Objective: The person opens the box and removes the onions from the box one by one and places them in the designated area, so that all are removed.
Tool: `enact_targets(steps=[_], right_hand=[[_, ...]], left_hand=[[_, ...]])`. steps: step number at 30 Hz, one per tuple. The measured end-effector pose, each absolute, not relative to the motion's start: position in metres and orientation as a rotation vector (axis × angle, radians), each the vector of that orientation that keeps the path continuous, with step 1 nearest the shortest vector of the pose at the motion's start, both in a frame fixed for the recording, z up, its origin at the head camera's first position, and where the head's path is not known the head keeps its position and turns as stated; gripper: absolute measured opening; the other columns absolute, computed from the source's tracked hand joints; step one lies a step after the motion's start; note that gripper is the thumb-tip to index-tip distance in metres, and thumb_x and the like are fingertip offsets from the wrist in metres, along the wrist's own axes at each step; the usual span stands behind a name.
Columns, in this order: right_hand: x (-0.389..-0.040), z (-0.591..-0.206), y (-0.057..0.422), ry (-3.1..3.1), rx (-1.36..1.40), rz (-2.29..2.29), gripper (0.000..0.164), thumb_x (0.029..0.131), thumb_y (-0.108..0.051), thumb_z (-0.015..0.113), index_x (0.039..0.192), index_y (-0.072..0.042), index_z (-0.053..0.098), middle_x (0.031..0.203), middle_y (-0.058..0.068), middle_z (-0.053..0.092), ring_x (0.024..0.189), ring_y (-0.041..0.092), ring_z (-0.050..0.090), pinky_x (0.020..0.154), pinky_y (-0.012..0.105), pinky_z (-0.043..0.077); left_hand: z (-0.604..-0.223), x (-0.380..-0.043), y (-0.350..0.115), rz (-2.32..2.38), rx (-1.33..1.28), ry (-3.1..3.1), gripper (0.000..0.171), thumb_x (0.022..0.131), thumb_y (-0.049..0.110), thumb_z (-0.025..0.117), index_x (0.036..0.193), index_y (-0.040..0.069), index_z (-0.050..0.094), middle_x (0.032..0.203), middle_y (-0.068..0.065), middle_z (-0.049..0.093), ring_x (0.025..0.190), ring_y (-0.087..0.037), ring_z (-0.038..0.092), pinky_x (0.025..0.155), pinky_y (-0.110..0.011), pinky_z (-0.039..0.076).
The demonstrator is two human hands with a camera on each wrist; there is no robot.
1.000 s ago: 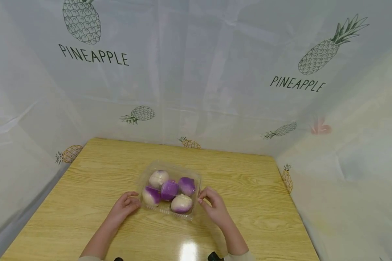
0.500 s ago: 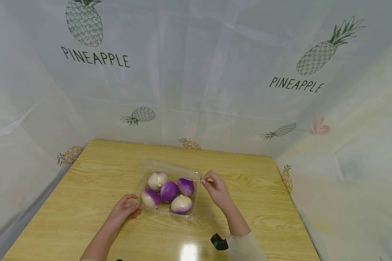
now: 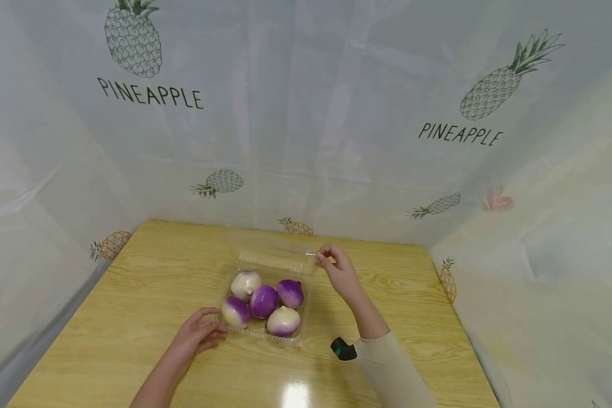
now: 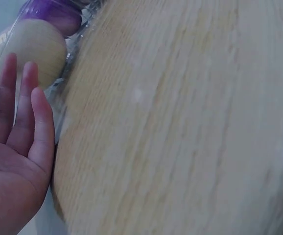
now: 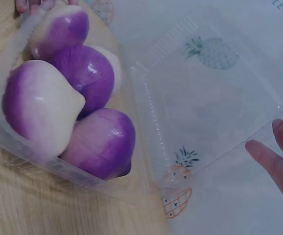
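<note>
A clear plastic clamshell box [image 3: 255,333] stands on the table with its lid [image 3: 272,262] swung up and back along the far side. Inside lie several purple-and-white turnips [image 3: 263,301], some mostly purple, others mostly cream. At the lid's right edge my right hand [image 3: 340,275] pinches the plastic; the right wrist view shows the fingertips [image 5: 251,145] right at the lid's rim. My left hand [image 3: 196,335] rests by the box's front left corner, its fingers [image 4: 28,78] extended against the clear wall in front of a pale turnip [image 4: 38,51].
The wood-grain table [image 3: 398,306] extends on both sides of the box. Behind it and at the sides hangs a pale curtain [image 3: 306,113] printed with pineapples. A black device [image 3: 344,349] sits at the right sleeve [image 3: 387,362].
The right hand has lifted the lid from over the turnips and carried it up and away toward the back. The left hand has stayed at the left corner, shifting slightly right.
</note>
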State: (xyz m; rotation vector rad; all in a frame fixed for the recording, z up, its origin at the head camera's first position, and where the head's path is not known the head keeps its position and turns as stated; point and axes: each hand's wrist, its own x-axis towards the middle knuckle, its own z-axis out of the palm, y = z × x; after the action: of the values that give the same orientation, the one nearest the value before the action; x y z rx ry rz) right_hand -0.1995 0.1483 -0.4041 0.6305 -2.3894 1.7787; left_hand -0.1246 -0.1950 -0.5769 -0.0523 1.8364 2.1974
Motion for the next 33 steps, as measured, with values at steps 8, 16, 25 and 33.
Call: enact_targets(steps=[8,16,25,33], right_hand=[[-0.221,-0.402,0.143,-2.398,0.54,1.8,0.017,0.102,-0.004,0.05,0.11,0.009,0.055,0.102,0.024,0.057,0.103,0.046,0.056,0.09,0.048,0.051],[-0.231,-0.402,0.134,-2.414,0.551,1.794,0.021,0.102,-0.007,0.052,0.118,0.005,0.056,0.115,0.026,0.058,0.108,0.034,0.057,0.096,0.042,0.049],[-0.243,-0.399,0.125,-2.504,0.545,1.716,0.043,0.102,-0.011,0.052,0.142,0.002,0.042,0.12,0.021,0.057,0.112,0.032,0.056,0.098,0.045,0.046],[-0.274,-0.422,0.121,-2.521,0.559,1.763,0.064,0.102,-0.024,0.054,0.153,-0.008,0.02,0.137,0.016,0.052,0.124,0.03,0.05,0.103,0.049,0.041]], left_hand=[[-0.583,-0.121,-0.193,2.238,0.008,1.814,0.033,0.101,0.013,0.054,0.13,0.003,0.043,0.099,-0.006,0.071,0.094,-0.022,0.067,0.081,-0.032,0.056],[-0.581,-0.123,-0.202,2.218,-0.027,1.902,0.039,0.1,0.014,0.056,0.133,-0.002,0.041,0.101,-0.01,0.071,0.096,-0.026,0.067,0.083,-0.036,0.056],[-0.576,-0.125,-0.228,2.175,0.052,1.987,0.034,0.099,0.01,0.056,0.127,-0.005,0.046,0.095,-0.012,0.072,0.096,-0.027,0.068,0.086,-0.034,0.054],[-0.577,-0.124,-0.23,2.198,0.022,1.963,0.032,0.099,0.008,0.056,0.129,0.001,0.048,0.092,-0.009,0.072,0.093,-0.024,0.068,0.086,-0.032,0.054]])
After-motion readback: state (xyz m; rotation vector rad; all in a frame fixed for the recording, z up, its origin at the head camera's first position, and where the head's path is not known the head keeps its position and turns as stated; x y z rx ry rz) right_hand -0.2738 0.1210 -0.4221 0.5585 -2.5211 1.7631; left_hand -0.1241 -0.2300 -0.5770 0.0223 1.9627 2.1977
